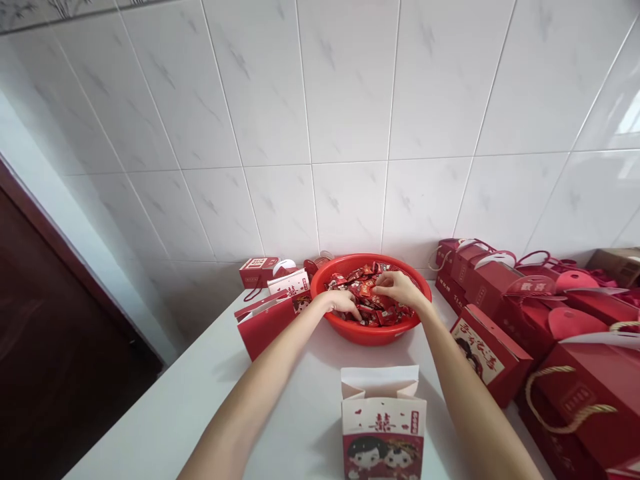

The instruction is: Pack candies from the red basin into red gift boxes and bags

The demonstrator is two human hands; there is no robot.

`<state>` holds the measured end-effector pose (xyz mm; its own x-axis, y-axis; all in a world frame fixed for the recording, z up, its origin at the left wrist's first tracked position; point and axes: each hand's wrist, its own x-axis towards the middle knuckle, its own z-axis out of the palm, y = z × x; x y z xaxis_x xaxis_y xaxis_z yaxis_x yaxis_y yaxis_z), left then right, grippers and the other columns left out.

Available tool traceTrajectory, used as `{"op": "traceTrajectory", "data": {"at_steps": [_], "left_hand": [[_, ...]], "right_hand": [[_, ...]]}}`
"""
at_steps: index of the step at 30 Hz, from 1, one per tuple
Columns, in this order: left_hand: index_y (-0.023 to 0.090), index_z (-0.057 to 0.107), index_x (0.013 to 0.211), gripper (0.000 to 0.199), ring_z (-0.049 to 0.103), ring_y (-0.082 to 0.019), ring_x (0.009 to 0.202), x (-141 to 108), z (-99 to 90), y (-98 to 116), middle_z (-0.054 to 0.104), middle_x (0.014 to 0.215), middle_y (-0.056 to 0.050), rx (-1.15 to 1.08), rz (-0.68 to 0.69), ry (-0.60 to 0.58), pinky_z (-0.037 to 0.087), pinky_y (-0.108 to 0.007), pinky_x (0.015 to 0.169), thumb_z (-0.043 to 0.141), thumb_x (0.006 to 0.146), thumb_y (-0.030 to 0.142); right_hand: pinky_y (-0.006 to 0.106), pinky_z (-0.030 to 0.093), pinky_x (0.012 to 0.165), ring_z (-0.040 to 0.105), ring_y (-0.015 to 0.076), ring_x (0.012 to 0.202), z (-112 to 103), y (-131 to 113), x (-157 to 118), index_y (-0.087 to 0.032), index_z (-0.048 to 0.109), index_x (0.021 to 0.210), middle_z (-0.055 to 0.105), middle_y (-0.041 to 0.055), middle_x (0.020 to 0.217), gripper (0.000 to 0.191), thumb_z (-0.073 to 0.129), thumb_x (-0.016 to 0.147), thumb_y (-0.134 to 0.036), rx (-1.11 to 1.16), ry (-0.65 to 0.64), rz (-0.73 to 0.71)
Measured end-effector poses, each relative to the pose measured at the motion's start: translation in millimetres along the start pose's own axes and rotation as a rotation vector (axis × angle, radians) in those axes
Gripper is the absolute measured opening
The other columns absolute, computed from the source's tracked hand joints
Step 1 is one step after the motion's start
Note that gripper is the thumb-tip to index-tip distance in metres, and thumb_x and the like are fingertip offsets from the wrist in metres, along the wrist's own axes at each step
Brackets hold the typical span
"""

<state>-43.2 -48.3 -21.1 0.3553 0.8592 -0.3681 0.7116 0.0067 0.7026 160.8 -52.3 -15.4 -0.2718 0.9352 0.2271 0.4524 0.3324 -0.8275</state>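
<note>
A red plastic basket (pixel 370 337) filled with red wrapped candies (pixel 385 317) stands by the wall. Both of my hands are inside it. At the basket's left side, my left hand (pixel 345 303) has its fingers curled down among the candies; what lies under the fingertips is hidden. My right hand (pixel 399 288) reaches in from the right, thumb and fingers pinched together at a red candy packet (pixel 367 289). Between my forearms, near the front, an upright paper gift box (pixel 384 423) with cartoon faces has its top flaps open.
Left of the basket are an open red box (pixel 265 327), a small white-topped box (pixel 289 283) and a red box (pixel 257 272). Several red gift boxes with rope handles (pixel 575 393) crowd the right side. Behind the white table (pixel 295 400) rises a tiled wall (pixel 350 120).
</note>
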Motion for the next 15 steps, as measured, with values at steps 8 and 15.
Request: {"op": "traceTrajectory", "data": {"at_steps": [8, 15], "left_hand": [[0.019, 0.072, 0.078, 0.040, 0.071, -0.022, 0.076, 6.0, 1.4, 5.5, 0.075, 0.074, 0.000, 0.017, -0.020, -0.107, 0.055, -0.026, 0.062, 0.090, 0.044, 0.028], [0.022, 0.078, 0.078, 0.032, 0.071, -0.025, 0.091, -0.3, 0.5, 9.0, 0.078, 0.083, 0.001, -0.168, 0.230, 0.039, 0.054, -0.033, 0.088, 0.089, 0.049, 0.029]], "right_hand": [[0.030, 0.050, 0.074, 0.065, 0.0201, 0.083, 6.1, 12.0, 0.7, -0.016, 0.070, 0.086, 0.073, 0.0058, 0.090, 0.035, 0.078, 0.068, -0.046, 0.016, -0.193, -0.118], [0.037, 0.050, 0.092, 0.066, 0.0250, 0.100, 0.7, 12.6, -3.1, -0.019, 0.073, 0.098, 0.074, 0.0069, 0.105, 0.042, 0.085, 0.060, -0.032, 0.124, -0.128, -0.102]]}}
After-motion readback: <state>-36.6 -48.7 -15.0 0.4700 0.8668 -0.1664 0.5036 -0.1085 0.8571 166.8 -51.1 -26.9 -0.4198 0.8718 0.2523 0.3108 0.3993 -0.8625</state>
